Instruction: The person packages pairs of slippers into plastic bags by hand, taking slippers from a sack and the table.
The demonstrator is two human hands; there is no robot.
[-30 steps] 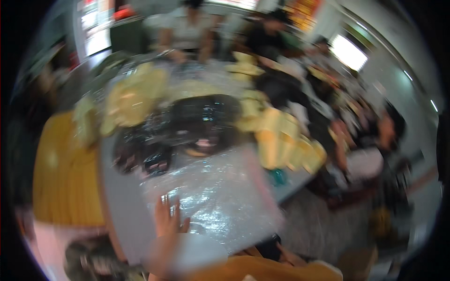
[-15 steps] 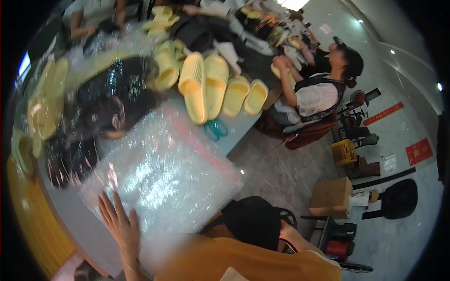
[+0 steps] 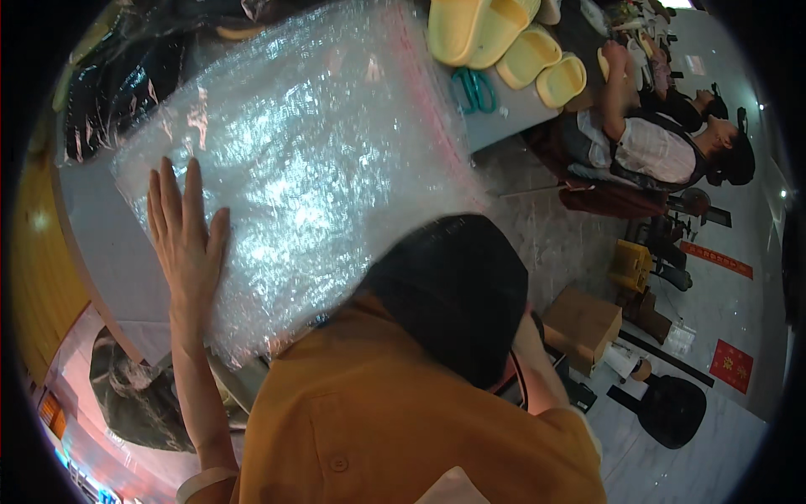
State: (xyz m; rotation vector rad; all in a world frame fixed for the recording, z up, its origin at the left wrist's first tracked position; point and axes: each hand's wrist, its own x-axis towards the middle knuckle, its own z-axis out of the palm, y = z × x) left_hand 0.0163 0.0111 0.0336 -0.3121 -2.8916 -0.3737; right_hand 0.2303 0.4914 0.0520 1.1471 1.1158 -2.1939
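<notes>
A large clear plastic bag [image 3: 294, 168] with a pink strip along its right edge lies over the grey table [image 3: 96, 206]. My left hand [image 3: 180, 223] rests flat along the bag's left edge, fingers stretched out and thumb apart. Low on the right, my right hand [image 3: 527, 332] is beside a black cloth shape [image 3: 457, 286] at my lap. Its fingers are hidden, so any hold is out of sight. Teal-handled scissors [image 3: 474, 90] lie just past the bag's right edge, close to several yellow slippers [image 3: 531, 57].
Black items under clear plastic [image 3: 126, 92] are at the far left. A seated person [image 3: 663, 155] works at the table's right side. On the floor to the right are a cardboard box [image 3: 581, 328], a yellow crate [image 3: 630, 265] and a black chair part [image 3: 672, 412].
The view has tipped down towards my lap, so the table things sit higher in it. My left hand remains flat at the bag's left edge, and my right hand stays low by the black cloth.
</notes>
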